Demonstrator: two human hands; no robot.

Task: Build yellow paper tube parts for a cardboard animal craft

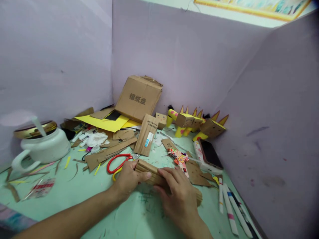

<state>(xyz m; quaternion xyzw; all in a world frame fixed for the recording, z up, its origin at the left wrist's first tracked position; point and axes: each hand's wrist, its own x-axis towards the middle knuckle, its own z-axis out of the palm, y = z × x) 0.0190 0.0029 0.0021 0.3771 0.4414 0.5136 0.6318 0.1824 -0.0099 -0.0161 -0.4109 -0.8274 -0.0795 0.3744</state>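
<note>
A ridged strip of brown cardboard (156, 176), curled into a roll, lies slantwise between my two hands above the green tabletop. My left hand (128, 177) grips its far left end, the thumb laid along the top. Fingers of my right hand (179, 192) curve over the middle and right part, hiding much of it. Just beyond my left hand are scissors (119, 162) with red and yellow handles. A flat cardboard piece (147, 136) with printing and a small label lies past the roll. Near my right hand is a colourful patterned paper shape (179, 157).
At left stands a white mug (46, 146) with a straw. Cardboard scraps (109, 152), yellow paper (102, 122) and a cardboard box (139, 98) fill the back. Yellow cardboard animals (185, 121), a phone (210, 154) and several markers (230, 212) are on the right. Pale walls enclose the table.
</note>
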